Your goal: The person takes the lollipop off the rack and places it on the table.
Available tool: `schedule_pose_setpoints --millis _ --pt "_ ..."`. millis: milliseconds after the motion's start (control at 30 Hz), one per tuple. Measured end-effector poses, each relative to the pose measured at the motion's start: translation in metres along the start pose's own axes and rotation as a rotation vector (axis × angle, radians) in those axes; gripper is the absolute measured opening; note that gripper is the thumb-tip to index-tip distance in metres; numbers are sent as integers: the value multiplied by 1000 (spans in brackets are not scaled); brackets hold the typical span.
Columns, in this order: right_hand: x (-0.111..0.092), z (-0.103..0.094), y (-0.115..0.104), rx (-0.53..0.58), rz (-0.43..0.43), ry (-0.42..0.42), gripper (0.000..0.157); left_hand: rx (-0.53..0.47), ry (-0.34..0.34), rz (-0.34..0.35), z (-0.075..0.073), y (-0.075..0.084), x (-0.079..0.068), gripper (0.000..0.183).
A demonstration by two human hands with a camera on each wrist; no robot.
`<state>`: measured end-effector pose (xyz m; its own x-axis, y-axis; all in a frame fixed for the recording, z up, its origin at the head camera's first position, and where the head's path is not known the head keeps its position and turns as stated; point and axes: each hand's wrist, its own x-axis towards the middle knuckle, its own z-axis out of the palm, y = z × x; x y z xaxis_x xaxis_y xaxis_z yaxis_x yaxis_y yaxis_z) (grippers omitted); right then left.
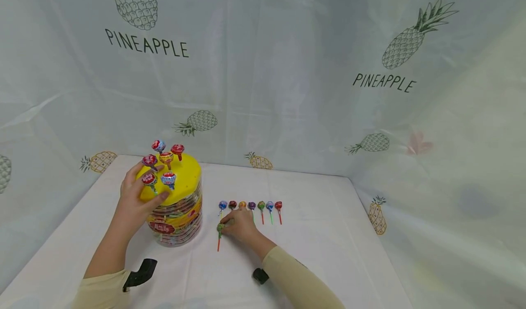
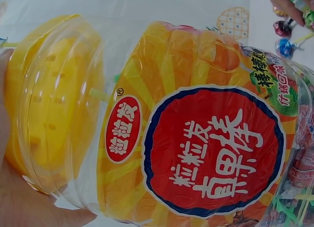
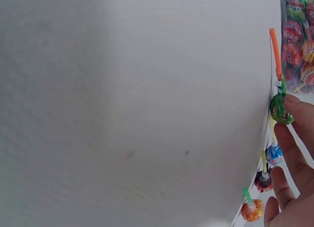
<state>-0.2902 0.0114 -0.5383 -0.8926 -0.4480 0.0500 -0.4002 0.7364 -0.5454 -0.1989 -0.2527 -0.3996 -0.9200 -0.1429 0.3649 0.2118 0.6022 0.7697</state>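
Head view: a green lollipop [image 1: 220, 228] is pinched by the right hand [image 1: 241, 226] near the lollipop row [image 1: 252, 206] on the tabletop [image 1: 320, 217]; the jar [image 1: 176, 224] is gripped at its yellow lid [image 1: 188, 172] by the left hand [image 1: 133, 196].

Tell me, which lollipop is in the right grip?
The green-wrapped lollipop with the orange stick, in front of the left end of the row of seven. The right grip pinches its head; the row's similar green one lies untouched.
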Motion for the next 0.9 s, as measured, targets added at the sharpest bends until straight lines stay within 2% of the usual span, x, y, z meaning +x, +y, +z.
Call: schedule_pose_setpoints --millis 233,400,600,900 --pt "-1 -2 -1 -31 3 1 20 1 -1 0 -1 1 -1 60" --pt "-1 -2 0 -19 -33 0 19 13 9 0 0 -1 -1 61" --pt "-1 1 3 7 -38 -16 17 8 8 0 1 -1 -1 62" --pt "-2 -5 -1 -17 -53 -19 19 9 14 21 1 -3 -2 58"
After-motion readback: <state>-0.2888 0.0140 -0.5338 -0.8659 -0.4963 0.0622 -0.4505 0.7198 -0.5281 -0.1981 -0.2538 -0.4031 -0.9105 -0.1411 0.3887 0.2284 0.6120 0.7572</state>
